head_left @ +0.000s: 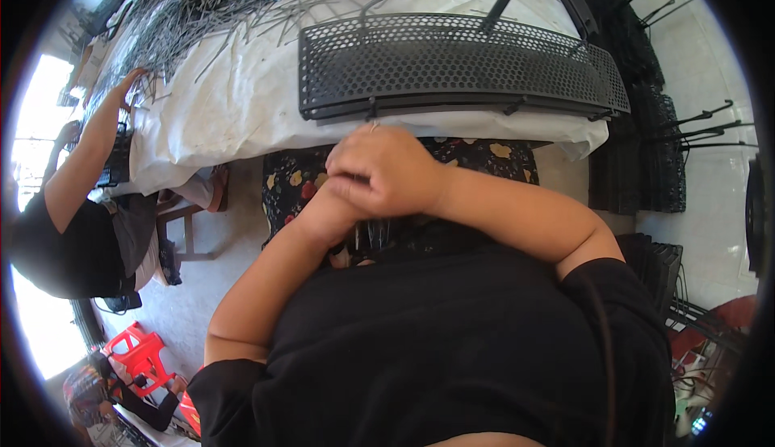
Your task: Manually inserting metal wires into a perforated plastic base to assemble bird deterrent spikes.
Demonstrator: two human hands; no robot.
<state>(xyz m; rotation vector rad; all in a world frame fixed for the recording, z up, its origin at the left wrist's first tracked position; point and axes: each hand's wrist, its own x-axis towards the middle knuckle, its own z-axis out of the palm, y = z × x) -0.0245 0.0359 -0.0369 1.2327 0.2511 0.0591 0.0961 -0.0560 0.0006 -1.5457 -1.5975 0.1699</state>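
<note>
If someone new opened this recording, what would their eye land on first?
Probably the large black perforated metal basket at upper centre, on the white-covered table. Just below it, mid-picture, the right hand lies over the left hand. The tangled heap of thin dark strips at the table's far left and the bright red plastic stool at lower left also stand out.

Daylight glares at nine o'clock, grey floor and a red plastic stool at eight, white tiled wall at three.
</note>
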